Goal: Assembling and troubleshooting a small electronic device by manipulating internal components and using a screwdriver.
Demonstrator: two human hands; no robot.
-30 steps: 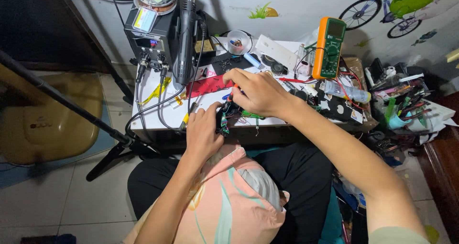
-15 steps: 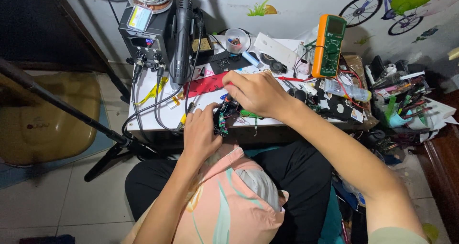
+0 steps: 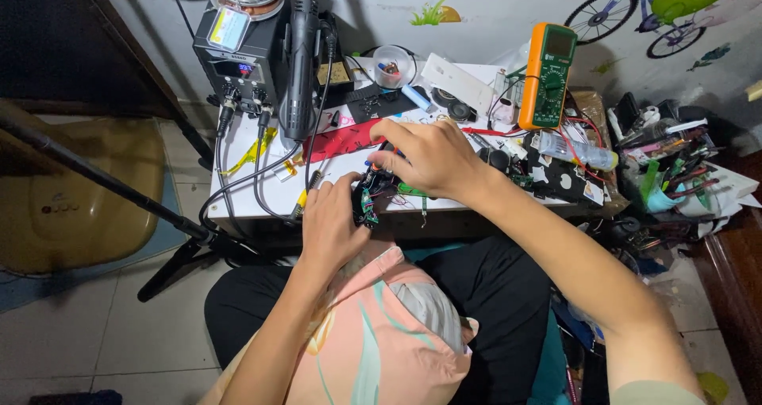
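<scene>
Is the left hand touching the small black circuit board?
Touching. Head view: left hand fingers wrap the small black circuit board edge, no gap visible.

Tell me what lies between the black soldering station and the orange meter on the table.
In the head view: a small clear dish and a white strip, among small clutter.

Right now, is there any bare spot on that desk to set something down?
Hardly. One white strip of desk shows left of the left hand, crossed by black cables. Around the right hand and the orange multimeter it is crowded.
</scene>
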